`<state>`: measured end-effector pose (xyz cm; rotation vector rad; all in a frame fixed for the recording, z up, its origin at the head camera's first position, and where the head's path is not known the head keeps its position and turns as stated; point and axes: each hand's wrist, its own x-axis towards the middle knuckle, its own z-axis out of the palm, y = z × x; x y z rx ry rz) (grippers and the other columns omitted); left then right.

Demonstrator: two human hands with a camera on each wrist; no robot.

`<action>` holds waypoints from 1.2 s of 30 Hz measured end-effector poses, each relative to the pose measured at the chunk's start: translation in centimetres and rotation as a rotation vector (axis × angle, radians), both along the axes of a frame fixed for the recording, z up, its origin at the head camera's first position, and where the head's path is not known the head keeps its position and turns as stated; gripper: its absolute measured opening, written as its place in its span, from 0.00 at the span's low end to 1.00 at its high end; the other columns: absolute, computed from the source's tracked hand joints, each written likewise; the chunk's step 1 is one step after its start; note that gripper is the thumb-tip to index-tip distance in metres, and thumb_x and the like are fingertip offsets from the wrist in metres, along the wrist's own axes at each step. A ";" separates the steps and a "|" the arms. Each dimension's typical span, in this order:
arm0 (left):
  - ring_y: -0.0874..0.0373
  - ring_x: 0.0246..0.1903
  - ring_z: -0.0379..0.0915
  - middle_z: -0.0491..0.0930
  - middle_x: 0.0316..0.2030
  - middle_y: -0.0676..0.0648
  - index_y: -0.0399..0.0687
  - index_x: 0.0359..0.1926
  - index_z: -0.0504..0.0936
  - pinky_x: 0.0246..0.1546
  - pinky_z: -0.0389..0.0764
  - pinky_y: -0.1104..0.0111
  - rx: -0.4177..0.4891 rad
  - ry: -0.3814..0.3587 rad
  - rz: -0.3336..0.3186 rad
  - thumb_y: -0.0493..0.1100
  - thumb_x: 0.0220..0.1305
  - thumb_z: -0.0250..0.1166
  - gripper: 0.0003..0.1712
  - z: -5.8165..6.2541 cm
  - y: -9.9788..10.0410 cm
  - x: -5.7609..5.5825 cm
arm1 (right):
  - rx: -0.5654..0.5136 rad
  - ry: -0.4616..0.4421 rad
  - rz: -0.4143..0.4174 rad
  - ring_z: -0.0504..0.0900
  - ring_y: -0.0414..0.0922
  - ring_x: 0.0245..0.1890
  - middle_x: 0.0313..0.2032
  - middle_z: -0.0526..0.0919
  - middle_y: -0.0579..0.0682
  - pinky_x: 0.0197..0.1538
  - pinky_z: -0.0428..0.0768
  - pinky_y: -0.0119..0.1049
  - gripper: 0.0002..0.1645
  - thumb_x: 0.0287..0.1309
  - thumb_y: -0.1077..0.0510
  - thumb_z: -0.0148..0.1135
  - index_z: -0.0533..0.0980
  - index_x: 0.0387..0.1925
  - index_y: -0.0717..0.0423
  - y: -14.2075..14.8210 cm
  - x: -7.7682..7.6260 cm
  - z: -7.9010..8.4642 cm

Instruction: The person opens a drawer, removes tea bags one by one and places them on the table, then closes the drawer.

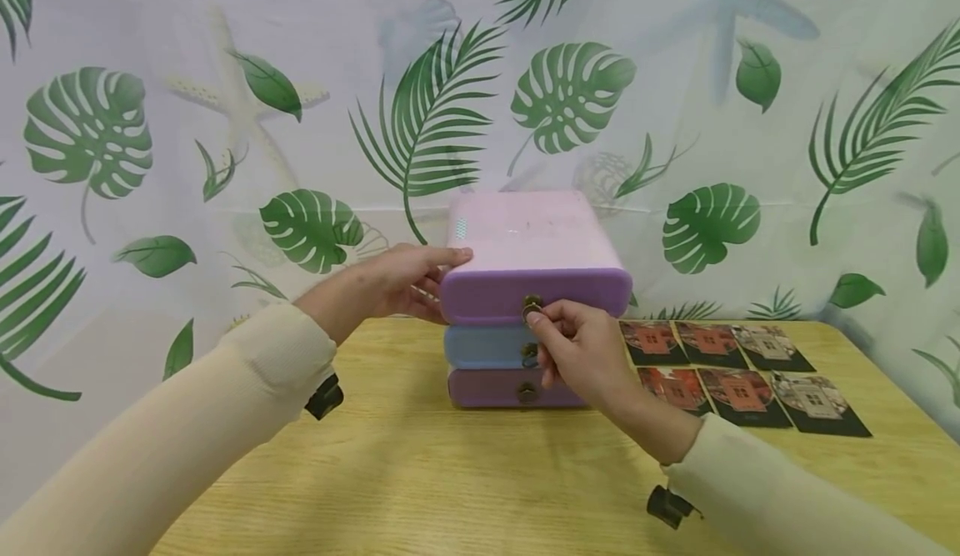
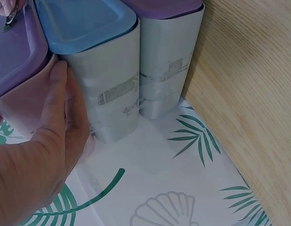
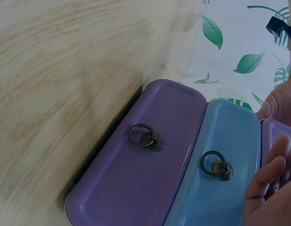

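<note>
Three drawer boxes stand stacked on the table. The top one has a pale pink case [image 1: 536,231] and a purple front [image 1: 487,296]. Below it come a blue drawer front [image 1: 483,348] and a lower purple front [image 1: 487,388]. My left hand [image 1: 405,281] rests on the top box's left side, thumb on the upper edge, fingers lying along the side wall. My right hand [image 1: 581,343] pinches the top drawer's metal ring pull [image 1: 532,304] between thumb and finger. Ring pulls on the blue drawer [image 3: 213,163] and lower purple drawer [image 3: 140,135] hang free.
Several dark cards with red or pale house pictures [image 1: 742,398] lie in two rows on the wooden table [image 1: 360,473], right of the stack. A white cloth with green leaf prints [image 1: 570,97] hangs behind. Tape patches [image 2: 118,90] mark the boxes' sides.
</note>
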<state>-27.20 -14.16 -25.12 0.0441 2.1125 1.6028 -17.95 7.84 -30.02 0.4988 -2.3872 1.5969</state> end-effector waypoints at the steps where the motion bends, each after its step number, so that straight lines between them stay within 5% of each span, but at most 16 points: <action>1: 0.44 0.36 0.77 0.74 0.44 0.37 0.39 0.49 0.72 0.38 0.82 0.57 0.001 0.000 0.001 0.61 0.57 0.61 0.31 0.0 0.0 0.0 | 0.011 0.014 0.008 0.74 0.52 0.12 0.16 0.76 0.57 0.15 0.78 0.45 0.12 0.63 0.57 0.54 0.75 0.32 0.64 0.0 0.1 0.1; 9: 0.44 0.37 0.77 0.74 0.45 0.37 0.38 0.49 0.71 0.38 0.82 0.56 0.012 -0.014 -0.005 0.61 0.57 0.61 0.32 0.1 -0.1 0.1 | 0.034 0.037 0.042 0.74 0.51 0.12 0.18 0.76 0.61 0.14 0.76 0.39 0.11 0.64 0.58 0.52 0.74 0.33 0.63 0.2 0.3 0.3; 20: 0.43 0.36 0.77 0.72 0.45 0.37 0.37 0.50 0.69 0.38 0.82 0.53 0.065 -0.052 0.003 0.60 0.57 0.61 0.33 0.0 0.0 0.2 | 0.063 0.075 0.065 0.73 0.51 0.11 0.14 0.75 0.52 0.12 0.73 0.36 0.08 0.64 0.60 0.52 0.73 0.30 0.59 0.5 0.7 0.0; 36: 0.47 0.34 0.75 0.71 0.43 0.38 0.39 0.49 0.70 0.38 0.82 0.55 0.006 -0.027 0.018 0.61 0.56 0.62 0.32 0.0 -0.1 0.1 | 0.122 0.174 0.065 0.71 0.42 0.08 0.12 0.73 0.44 0.07 0.68 0.35 0.08 0.62 0.59 0.55 0.73 0.27 0.53 1.1 1.3 -1.1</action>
